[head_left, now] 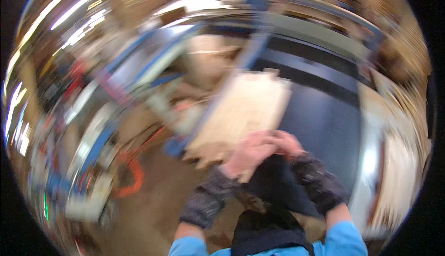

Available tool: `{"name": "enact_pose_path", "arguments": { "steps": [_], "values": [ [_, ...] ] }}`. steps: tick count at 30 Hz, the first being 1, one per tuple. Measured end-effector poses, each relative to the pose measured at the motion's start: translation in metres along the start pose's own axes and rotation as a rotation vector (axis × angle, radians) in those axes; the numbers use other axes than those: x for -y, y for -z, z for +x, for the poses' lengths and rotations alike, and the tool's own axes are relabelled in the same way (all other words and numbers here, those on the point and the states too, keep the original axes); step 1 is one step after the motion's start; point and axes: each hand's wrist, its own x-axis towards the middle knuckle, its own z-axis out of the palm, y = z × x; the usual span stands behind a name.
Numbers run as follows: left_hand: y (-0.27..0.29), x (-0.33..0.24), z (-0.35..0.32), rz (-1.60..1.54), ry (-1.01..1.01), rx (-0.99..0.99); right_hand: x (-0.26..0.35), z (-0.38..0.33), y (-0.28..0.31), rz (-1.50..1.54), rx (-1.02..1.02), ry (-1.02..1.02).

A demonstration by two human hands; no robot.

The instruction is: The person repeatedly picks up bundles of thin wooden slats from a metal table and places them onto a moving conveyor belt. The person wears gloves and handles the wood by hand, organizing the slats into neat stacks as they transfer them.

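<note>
A row of pale wooden boards (pixel 245 105) with uneven ends lies side by side on a dark conveyor belt (pixel 320 117). My left hand (pixel 250 151), in pink with a dark sleeve cuff, is over the near right corner of the boards. Close against it, my right hand (pixel 286 144) is at the boards' near right edge, its fingers meeting the left hand. Motion smears both hands, so whether either grips anything is not visible.
Along the right side runs a pale metal edge, with a stack of wooden pieces (pixel 396 182) beyond it. Blue-framed machinery (pixel 153 56) stands at the far left. An orange hose or cable (pixel 134 177) lies on the brown floor (pixel 153 209).
</note>
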Motion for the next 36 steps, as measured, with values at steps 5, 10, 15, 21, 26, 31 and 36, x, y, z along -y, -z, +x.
{"name": "enact_pose_path", "arguments": {
  "steps": [5,10,15,21,26,31,36],
  "values": [
    [-0.040,0.023,0.007,-0.277,0.164,0.056,-0.009,-0.046,0.030,-0.425,-0.058,-0.037],
    [-0.140,-0.001,0.027,-0.413,0.227,0.208,-0.019,-0.188,0.125,-0.448,-0.316,0.017],
    [-0.253,-0.054,0.052,-0.465,0.223,0.370,-0.049,-0.352,0.244,-0.301,-0.642,-0.136],
    [-0.400,-0.080,0.070,-0.483,0.206,0.322,-0.119,-0.493,0.407,-0.438,-1.265,0.086],
    [-0.476,-0.096,0.064,-0.011,0.006,0.248,-0.176,-0.574,0.574,-0.500,-1.656,-0.010],
    [-0.495,-0.089,0.048,0.294,-0.129,0.154,-0.191,-0.589,0.680,-0.802,-1.737,-0.045],
    [-0.518,-0.103,0.066,0.381,-0.224,0.153,-0.276,-0.693,0.821,-0.503,-1.710,0.115]
  ]
}}
